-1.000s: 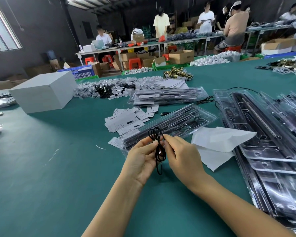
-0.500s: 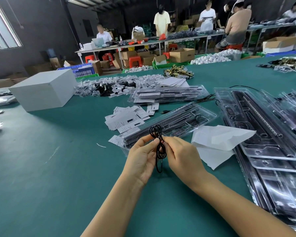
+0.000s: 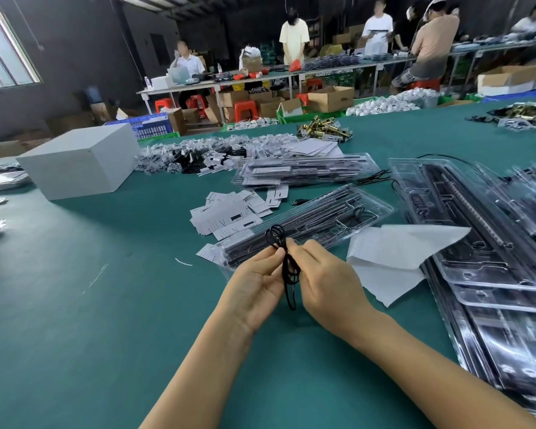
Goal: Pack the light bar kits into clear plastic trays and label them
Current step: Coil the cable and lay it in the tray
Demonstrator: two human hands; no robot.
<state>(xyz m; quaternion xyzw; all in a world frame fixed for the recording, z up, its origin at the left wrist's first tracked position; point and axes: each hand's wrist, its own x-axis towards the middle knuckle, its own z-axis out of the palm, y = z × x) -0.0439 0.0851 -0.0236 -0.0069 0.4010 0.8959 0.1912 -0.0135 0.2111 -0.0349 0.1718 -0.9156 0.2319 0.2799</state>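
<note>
Near the bench's front edge, just ahead of me, I hold a coiled black cable (image 3: pixel 287 264) up between both hands, and the risk I see is that the loops spring apart. The coil is thin and loosely wound, with one loop standing up above my fingertips and another hanging below my palms, so if either pinch slackens it could unwind or snag, and I would have to coil it again before it fits its slot. My left hand (image 3: pixel 254 283) has thumb and fingers curled in, pinching the cable at the middle of the bundle; my right hand (image 3: pixel 325 280) is curled the same way, fingertips pressed on the cable from the other side, so both are nearly closed with only the cable between them. Just beyond my hands lies the clear plastic tray (image 3: pixel 307 224) with a light bar already in it, angled toward the far right, and a careless reach could knock it or the loose white labels (image 3: pixel 229 215) scattered beside its far left end. A white sheet of paper (image 3: pixel 393 255) sits right of the tray, touching a stack of open trays (image 3: pixel 492 243) along the right edge. More packed trays (image 3: pixel 304 170) lie farther back, well apart from my hands.
</note>
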